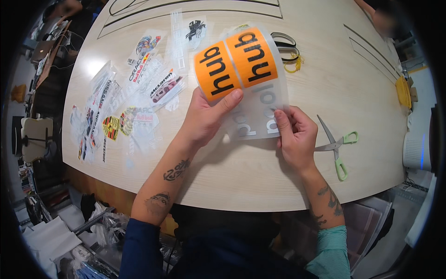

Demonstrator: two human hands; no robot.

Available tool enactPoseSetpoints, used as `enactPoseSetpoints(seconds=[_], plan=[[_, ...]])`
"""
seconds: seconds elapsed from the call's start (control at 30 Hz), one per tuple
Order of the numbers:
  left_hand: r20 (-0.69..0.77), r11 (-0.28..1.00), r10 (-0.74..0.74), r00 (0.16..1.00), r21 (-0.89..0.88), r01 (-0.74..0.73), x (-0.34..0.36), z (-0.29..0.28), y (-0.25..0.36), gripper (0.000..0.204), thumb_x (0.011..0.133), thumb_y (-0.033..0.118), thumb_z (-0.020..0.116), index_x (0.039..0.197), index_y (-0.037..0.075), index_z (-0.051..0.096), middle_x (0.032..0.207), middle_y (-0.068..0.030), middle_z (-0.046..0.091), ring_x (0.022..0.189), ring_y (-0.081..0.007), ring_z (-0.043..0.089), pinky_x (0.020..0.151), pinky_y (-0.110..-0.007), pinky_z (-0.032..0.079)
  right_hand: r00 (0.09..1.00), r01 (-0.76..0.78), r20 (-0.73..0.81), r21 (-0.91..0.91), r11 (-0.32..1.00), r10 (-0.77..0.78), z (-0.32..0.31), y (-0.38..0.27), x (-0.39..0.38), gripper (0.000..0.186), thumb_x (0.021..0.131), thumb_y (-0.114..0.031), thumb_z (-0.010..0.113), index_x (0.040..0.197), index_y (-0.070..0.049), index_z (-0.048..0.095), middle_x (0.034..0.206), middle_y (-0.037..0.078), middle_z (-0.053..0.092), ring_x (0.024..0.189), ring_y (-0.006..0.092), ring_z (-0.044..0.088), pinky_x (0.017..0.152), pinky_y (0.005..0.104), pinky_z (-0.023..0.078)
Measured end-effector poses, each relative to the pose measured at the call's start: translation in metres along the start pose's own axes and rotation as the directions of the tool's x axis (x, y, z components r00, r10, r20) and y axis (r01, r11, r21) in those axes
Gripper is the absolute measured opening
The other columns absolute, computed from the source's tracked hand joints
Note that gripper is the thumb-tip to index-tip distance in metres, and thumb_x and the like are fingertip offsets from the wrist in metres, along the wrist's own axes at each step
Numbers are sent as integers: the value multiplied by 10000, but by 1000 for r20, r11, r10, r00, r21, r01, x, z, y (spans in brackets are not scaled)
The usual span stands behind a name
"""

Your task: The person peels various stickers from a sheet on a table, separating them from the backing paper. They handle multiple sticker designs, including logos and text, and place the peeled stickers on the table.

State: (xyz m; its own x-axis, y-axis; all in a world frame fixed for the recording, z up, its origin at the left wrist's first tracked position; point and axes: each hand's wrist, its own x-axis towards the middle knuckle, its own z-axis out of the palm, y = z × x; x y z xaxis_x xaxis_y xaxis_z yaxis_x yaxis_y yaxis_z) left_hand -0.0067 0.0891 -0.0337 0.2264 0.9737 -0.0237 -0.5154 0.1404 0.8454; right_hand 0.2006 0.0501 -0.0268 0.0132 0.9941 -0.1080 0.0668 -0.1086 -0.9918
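Observation:
A translucent transfer sticker sheet point(253, 60) is held up over the table in both hands. Its upper part carries two orange blocks with black lettering; the lower part is see-through with pale and white letters. My left hand point(204, 116) grips the sheet's lower left side, thumb across its face and fingers behind, out of sight. At the lower right edge, my right hand point(298, 136) pinches the sheet between thumb and curled fingers. Scissors point(335, 145) with green handles lie to the right of my right hand, blades spread apart.
Many cut stickers on clear film point(111, 118) spread over the left of the pale wooden table point(223, 186). Black-handled scissors point(285, 44) and a yellow tangled item point(293, 63) lie beyond the sheet. Another person's arm point(367, 8) shows at the far right.

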Motion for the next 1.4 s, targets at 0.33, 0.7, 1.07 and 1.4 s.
enactPoseSetpoints(seconds=[0.33, 0.7, 1.07, 1.4], plan=[[-1, 992, 82, 997, 93, -81, 6, -5, 6, 292, 978, 122, 697, 1226, -19, 636, 1117, -117, 732, 1009, -150, 696, 866, -311, 593, 973, -114, 212, 97, 989, 91, -8, -1, 4, 220, 1038, -178, 624, 1084, 34, 664, 782, 34, 689, 547, 39, 560, 467, 189, 445], [-27, 994, -71, 997, 79, 73, -2, 1, 7, 281, 999, 178, 693, 1201, -10, 642, 1068, -56, 728, 915, -85, 659, 808, -259, 546, 945, -52, 327, 92, 994, 19, -20, 6, 5, 448, 1015, -363, 647, 1214, 39, 639, 921, 63, 717, 707, 100, 649, 580, 234, 516], [34, 917, -287, 957, 300, 264, -16, 29, 2, 257, 982, 161, 710, 1174, -1, 656, 951, -21, 692, 791, -70, 607, 707, -242, 509, 969, 48, 239, 35, 998, -55, -44, -17, 10, 368, 1004, -250, 671, 1162, 82, 665, 1040, 92, 736, 941, 107, 672, 805, 267, 537], [-68, 908, -314, 947, 269, 320, -17, 35, -14, 400, 908, 146, 786, 1220, -42, 620, 1120, -123, 728, 992, -155, 701, 841, -301, 580, 999, -40, 26, 133, 990, 37, -38, -2, 22, 236, 1010, -144, 655, 1120, 59, 702, 926, 74, 754, 778, 60, 680, 687, 204, 532]])
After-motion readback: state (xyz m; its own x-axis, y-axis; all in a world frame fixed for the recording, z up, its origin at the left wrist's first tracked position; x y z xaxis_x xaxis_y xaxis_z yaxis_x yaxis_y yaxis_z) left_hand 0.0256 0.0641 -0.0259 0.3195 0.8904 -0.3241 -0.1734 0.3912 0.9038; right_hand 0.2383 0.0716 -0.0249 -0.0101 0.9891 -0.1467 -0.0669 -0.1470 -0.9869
